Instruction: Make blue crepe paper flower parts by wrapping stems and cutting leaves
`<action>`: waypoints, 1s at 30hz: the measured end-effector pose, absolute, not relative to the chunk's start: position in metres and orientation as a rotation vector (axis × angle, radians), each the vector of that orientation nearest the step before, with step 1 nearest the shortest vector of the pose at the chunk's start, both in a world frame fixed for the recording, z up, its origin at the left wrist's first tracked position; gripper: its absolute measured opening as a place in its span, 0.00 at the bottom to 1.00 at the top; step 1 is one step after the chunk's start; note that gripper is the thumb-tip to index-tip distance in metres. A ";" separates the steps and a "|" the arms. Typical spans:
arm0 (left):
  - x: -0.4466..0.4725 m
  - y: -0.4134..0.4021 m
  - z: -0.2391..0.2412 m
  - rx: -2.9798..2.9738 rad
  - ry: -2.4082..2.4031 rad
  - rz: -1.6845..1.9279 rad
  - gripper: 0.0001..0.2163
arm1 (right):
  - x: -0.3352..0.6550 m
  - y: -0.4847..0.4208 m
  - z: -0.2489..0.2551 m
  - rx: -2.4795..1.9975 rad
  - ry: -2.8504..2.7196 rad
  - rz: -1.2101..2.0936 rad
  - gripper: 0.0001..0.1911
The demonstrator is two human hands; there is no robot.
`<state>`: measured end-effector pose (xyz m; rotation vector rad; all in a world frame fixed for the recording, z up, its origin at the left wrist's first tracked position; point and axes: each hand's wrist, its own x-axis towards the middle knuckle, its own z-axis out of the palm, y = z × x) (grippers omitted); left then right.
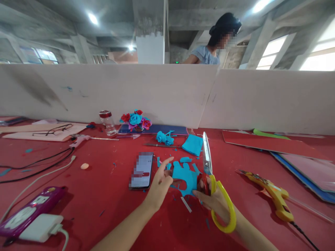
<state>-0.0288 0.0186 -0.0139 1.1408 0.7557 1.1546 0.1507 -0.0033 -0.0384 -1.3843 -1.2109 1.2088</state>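
Observation:
A sheet of blue craft paper [188, 177] with a curved piece cut out of its edge is between my hands. My left hand [159, 183] is at the paper's left side, index finger stretched out and thumb apart; some fingertips are partly hidden by the paper. My right hand [216, 200] is closed around scissors [224, 205] with yellow and red handles, blades pointing up and away. That hand's fingers also touch the paper's right edge. Blue scraps [185, 159] lie just beyond the sheet. A folded blue piece [193, 144] lies farther back.
A phone [141, 170] lies left of my hands. Blue paper flowers [164, 138], a flower arrangement [136, 120] and a glass jar [108, 122] are behind. A yellow glue gun [272, 195] lies right, a purple power strip [31, 211] left. A person [206, 52] is beyond the white partition [104, 90].

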 end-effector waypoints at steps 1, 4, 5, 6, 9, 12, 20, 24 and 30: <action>-0.030 0.019 -0.013 1.120 0.743 1.155 0.27 | 0.152 -0.003 -0.042 -1.391 -1.248 1.170 0.18; -0.030 0.019 -0.008 1.115 0.838 1.148 0.32 | 0.153 -0.001 -0.054 -1.363 -1.320 1.045 0.15; -0.029 0.019 -0.007 1.118 0.872 1.144 0.34 | 0.152 0.000 -0.056 -1.339 -1.316 1.037 0.14; -0.028 0.019 -0.006 1.123 0.888 1.144 0.34 | 0.152 0.000 -0.056 -1.314 -1.297 1.040 0.14; -0.026 0.018 -0.005 1.175 0.890 1.160 0.31 | 0.150 -0.001 -0.049 -1.276 -1.242 1.038 0.15; -0.028 0.019 -0.004 1.276 0.979 1.179 0.26 | 0.148 -0.004 -0.033 -1.303 -1.167 1.085 0.18; -0.034 0.020 -0.009 1.454 0.822 0.906 0.21 | 0.153 -0.003 -0.012 -1.191 -0.905 1.155 0.26; -0.034 0.015 -0.007 1.683 0.765 0.759 0.14 | 0.155 -0.004 -0.008 -1.157 -0.915 1.184 0.26; -0.034 0.018 -0.004 1.705 0.908 0.880 0.12 | 0.156 -0.003 -0.012 -1.230 -0.897 1.139 0.28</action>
